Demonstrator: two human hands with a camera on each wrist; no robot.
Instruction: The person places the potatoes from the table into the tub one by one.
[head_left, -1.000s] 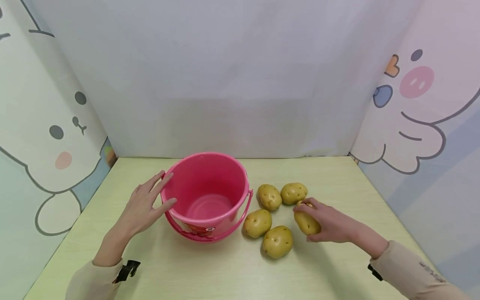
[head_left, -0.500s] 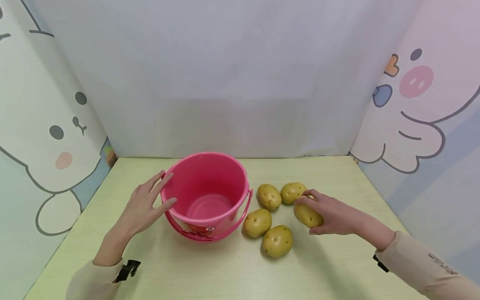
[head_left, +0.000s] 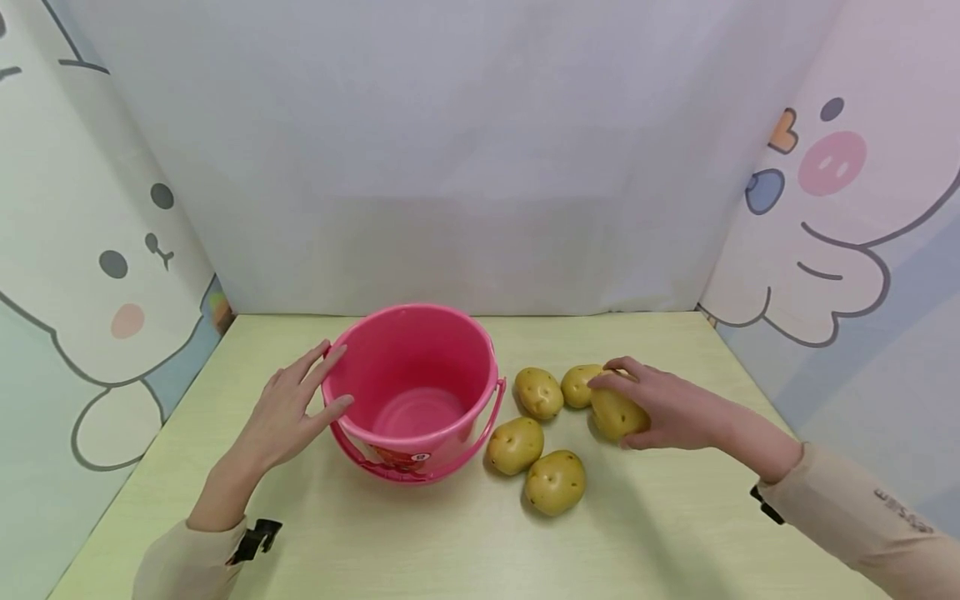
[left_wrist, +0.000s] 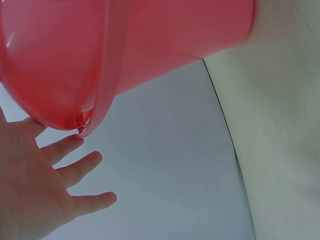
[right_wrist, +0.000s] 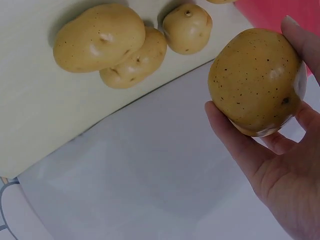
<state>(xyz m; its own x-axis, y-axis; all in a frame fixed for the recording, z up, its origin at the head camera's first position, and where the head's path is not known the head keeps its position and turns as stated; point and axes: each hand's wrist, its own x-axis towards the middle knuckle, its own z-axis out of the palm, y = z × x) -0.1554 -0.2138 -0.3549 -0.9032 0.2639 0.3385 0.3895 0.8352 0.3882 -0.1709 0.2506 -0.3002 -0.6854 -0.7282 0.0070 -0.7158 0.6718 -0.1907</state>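
Observation:
In the head view a pink bucket (head_left: 408, 367) stands upright on the table, its handle (head_left: 495, 421) hanging down at the side. My left hand (head_left: 288, 417) is at the bucket's left rim with fingers spread; the left wrist view has its fingers (left_wrist: 80, 170) extended beside the rim and handle joint. My right hand (head_left: 675, 412) grips a yellow potato (right_wrist: 255, 80) between thumb and fingers, to the right of the others. Several more potatoes lie between the bucket and that hand: two at the back (head_left: 538, 393), two nearer (head_left: 555, 483). The held potato partly covers the far right one (head_left: 579, 385).
The pale wooden table (head_left: 420, 542) has a grey-white backdrop (head_left: 480, 167) along its far edge. Cartoon-printed panels (head_left: 862, 275) flank it on both sides. Nothing shows inside the bucket.
My right hand has shifted slightly away from me and to the right, carrying the potato, which now overlaps the far right one in view. My left hand and the bucket stay put.

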